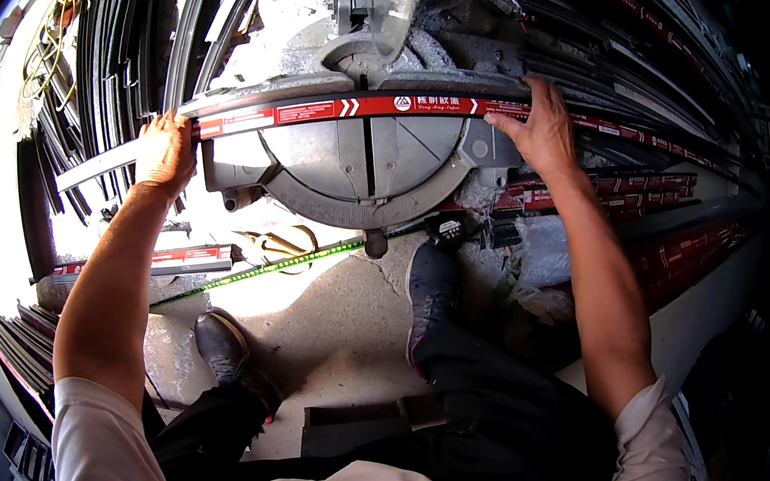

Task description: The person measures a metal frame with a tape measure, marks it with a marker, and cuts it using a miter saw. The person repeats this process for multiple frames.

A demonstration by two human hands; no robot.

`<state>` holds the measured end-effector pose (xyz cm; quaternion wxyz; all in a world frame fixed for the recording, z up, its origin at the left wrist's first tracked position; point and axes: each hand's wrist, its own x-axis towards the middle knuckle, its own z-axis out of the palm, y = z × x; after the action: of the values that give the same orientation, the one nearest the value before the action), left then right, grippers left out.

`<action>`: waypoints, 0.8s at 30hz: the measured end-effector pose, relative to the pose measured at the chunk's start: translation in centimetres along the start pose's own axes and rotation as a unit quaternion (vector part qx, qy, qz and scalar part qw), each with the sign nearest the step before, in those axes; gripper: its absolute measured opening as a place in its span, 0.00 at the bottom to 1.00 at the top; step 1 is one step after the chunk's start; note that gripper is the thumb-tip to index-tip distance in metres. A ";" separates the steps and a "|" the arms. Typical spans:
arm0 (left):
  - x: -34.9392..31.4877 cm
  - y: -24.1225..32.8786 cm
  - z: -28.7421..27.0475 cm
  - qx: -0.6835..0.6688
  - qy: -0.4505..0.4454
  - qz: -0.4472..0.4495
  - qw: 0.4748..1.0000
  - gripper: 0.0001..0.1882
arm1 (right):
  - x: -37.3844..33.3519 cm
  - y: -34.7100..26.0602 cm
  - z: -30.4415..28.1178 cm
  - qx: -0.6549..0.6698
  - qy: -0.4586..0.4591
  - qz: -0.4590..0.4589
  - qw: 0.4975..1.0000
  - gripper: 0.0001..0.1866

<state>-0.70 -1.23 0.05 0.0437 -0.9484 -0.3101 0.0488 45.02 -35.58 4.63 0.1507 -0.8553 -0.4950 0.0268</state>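
A long, thin metal profile point(363, 106) with red printed film along its front lies across the bed of a mitre saw point(318, 157), against the fence. My left hand point(166, 152) is closed round it just left of the saw bed. With fingers over the top and thumb on the front face, my right hand point(546, 133) grips it to the right of the blade slot. Behind the profile, the saw's blade guard point(392, 1) stands raised above the bed. A pale strip point(96, 167) reaches out to the left beyond my left hand.
Dark profiles point(113, 24) lie in bundles at the left, and more red-filmed ones point(641, 190) at the right. A tape measure point(447, 232) sits by my right shoe, its green tape point(276, 266) drawn out leftward. Near it lies a tool with yellowish handles point(277, 245).
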 end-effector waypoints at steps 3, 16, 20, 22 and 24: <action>0.3 0.2 -0.1 -0.002 -0.003 -0.006 1.000 0.05 | 0.1 0.1 0.3 0.005 0.016 -0.003 1.000 0.46; 0.3 1.0 -1.1 -0.007 -0.012 -0.017 1.000 0.06 | 1.0 0.0 -1.9 0.057 0.035 -0.013 0.998 0.42; 0.1 0.5 -0.8 -0.009 -0.006 -0.012 1.000 0.06 | 5.1 -3.1 -8.4 0.312 0.106 -0.002 0.944 0.35; 0.1 0.5 -0.7 -0.014 0.001 -0.011 1.000 0.06 | 8.3 -3.6 -13.1 0.426 0.070 -0.071 0.899 0.32; 0.6 1.0 -0.3 -0.025 0.013 -0.006 1.000 0.05 | 11.6 -6.0 -18.1 0.534 0.084 -0.061 0.839 0.28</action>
<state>0.41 -1.73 0.17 0.0243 -0.9480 -0.3159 0.0283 49.46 -27.09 24.82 0.6268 -0.6093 -0.4400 0.2057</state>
